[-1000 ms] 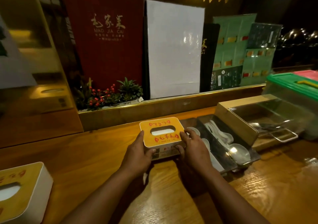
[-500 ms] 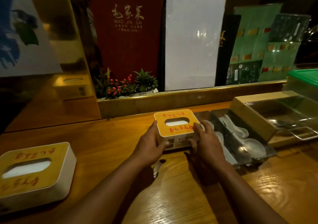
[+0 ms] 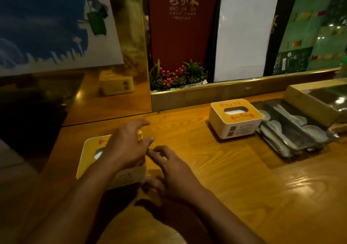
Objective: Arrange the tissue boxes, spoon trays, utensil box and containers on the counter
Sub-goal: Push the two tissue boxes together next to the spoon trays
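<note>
A yellow-topped white tissue box [image 3: 235, 119] stands alone on the wooden counter [image 3: 216, 168], touching the left side of the metal spoon trays [image 3: 293, 129] with white spoons. A second tissue box [image 3: 90, 155] sits at the near left. My left hand [image 3: 125, 146] hovers over its top with fingers spread. My right hand [image 3: 169, 170] is at its right side, fingers apart, holding nothing. Whether either hand touches the box I cannot tell. The utensil box [image 3: 315, 105] with a clear lid lies at the far right.
A raised gold-edged ledge [image 3: 225, 93] runs along the back with a small plant with red berries [image 3: 176, 76], a red menu [image 3: 181, 24] and a white board [image 3: 244, 28]. A mirrored panel [image 3: 112, 86] stands at the left. The counter ends at the left.
Both hands let go of the tissue box by the spoon trays and moved left to the second tissue box. The view swung left.
</note>
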{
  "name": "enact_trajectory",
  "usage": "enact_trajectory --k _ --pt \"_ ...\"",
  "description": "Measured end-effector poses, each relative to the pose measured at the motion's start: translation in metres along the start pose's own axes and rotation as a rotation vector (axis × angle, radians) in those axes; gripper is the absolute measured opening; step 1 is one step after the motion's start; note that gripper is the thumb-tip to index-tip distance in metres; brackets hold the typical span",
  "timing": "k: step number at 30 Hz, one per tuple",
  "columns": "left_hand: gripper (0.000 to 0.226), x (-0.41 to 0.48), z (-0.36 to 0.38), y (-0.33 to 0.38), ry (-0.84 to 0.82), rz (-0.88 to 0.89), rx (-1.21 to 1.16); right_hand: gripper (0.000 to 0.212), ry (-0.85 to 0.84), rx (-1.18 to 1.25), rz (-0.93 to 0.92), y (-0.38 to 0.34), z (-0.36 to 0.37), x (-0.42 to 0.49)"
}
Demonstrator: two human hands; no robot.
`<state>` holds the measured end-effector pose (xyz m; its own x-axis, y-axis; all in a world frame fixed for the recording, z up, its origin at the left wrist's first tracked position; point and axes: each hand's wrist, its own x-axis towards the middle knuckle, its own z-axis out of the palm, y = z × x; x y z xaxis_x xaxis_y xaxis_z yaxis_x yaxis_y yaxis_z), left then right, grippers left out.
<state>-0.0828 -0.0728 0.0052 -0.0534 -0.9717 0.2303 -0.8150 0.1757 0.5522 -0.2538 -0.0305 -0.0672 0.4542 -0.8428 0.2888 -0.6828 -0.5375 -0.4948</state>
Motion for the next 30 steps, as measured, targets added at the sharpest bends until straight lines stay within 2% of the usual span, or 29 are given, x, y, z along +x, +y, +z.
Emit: enact_trajectory --k 2,6,9,12,16,21,27,30 --pt "0.049 -0.011 -0.016 -0.028 0.042 -0.047 0.033 0.074 -0.003 -0.042 0.036 -0.017 0.018 0.003" --pt "0.053 -0.024 -0.024 -0.067 0.106 -0.096 0.084 0.056 0.069 -0.077 0.080 -0.028 0.027 0.005" --pt "0.065 -0.029 -0.018 -0.079 0.106 -0.085 0.077 0.063 0.095 -0.175 0.080 -0.023 0.017 0.008" --pt "0.083 -0.035 -0.010 -0.072 0.087 -0.073 -0.027 0.064 0.097 -0.239 0.135 -0.006 0.004 0.006" --pt "0.105 -0.036 0.014 -0.048 0.004 -0.052 -0.157 0.055 0.127 -0.310 0.258 0.031 -0.021 -0.004" --pt "0.126 -0.015 0.059 -0.027 -0.150 -0.065 -0.264 0.056 0.181 -0.390 0.362 0.078 -0.059 -0.009" --pt "0.098 0.005 0.102 0.017 -0.081 -0.050 -0.375 0.051 0.207 -0.491 0.411 0.109 -0.091 -0.004" --pt "0.093 0.018 0.115 0.025 -0.050 -0.074 -0.372 0.051 0.220 -0.516 0.451 0.120 -0.098 0.000"
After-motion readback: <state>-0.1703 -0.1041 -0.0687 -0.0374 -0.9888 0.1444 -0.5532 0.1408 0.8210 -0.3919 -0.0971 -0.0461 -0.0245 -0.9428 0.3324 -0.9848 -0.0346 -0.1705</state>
